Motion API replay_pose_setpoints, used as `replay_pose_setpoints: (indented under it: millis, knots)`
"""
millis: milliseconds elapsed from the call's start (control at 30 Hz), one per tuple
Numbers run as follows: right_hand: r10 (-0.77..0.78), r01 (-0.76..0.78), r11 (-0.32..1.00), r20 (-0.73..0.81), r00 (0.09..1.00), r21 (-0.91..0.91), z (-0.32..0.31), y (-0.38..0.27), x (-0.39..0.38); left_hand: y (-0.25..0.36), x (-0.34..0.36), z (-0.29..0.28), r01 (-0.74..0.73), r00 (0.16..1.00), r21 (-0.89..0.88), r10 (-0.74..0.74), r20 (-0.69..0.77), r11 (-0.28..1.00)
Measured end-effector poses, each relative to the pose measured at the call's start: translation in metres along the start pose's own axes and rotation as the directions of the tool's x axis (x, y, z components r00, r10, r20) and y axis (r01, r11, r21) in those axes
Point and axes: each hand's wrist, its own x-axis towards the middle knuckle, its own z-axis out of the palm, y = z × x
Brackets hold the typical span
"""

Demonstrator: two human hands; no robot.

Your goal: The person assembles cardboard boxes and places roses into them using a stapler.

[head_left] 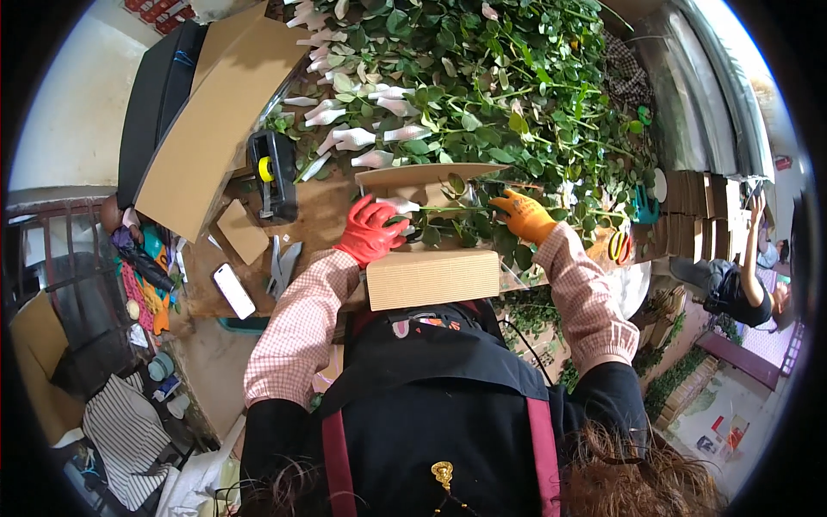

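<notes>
Head view, leafy stems [445, 208] in cardboard wrap [435, 280], left fingers [376, 212] parted, grip unclear on right fingers [510, 203]

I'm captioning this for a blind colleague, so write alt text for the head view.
A person's red-gloved left hand and orange-gloved right hand are over folded corrugated cardboard, a leafy stem with a white-sleeved head between them. Beyond lies a pile of similar leafy stems; a tape dispenser and phone lie to the left.
</notes>
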Motion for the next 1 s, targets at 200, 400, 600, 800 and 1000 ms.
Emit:
replay_pose_setpoints:
  millis: [200,400,600,800,1000]
  knots:
    - [-0.044,0.044,0.993,0.0,0.999,-0.107,0.013,0.001,0.012,-0.01,0.006,-0.003,0.012,0.985,-0.176,0.019,0.171,0.984]
    - [0.057,-0.044,0.951,0.033,0.998,-0.305,-0.004,-0.008,-0.044,-0.007,0.011,0.002,0.037,0.989,-0.284,0.006,0.147,0.958]
    - [0.143,-0.184,0.932,-0.15,0.978,-0.312,0.062,0.062,-0.033,-0.01,0.015,0.0,0.05,0.978,-0.307,0.015,0.206,0.95]
    - [0.06,-0.058,0.971,0.0,0.998,-0.232,0.016,0.068,-0.036,-0.008,-0.006,0.017,0.273,0.957,-0.498,-0.181,0.227,0.823]
    - [-0.048,-0.148,0.948,-0.587,0.808,-0.281,-0.204,0.031,0.007,-0.008,0.008,0.0,0.007,0.995,-0.27,0.02,0.099,0.963]
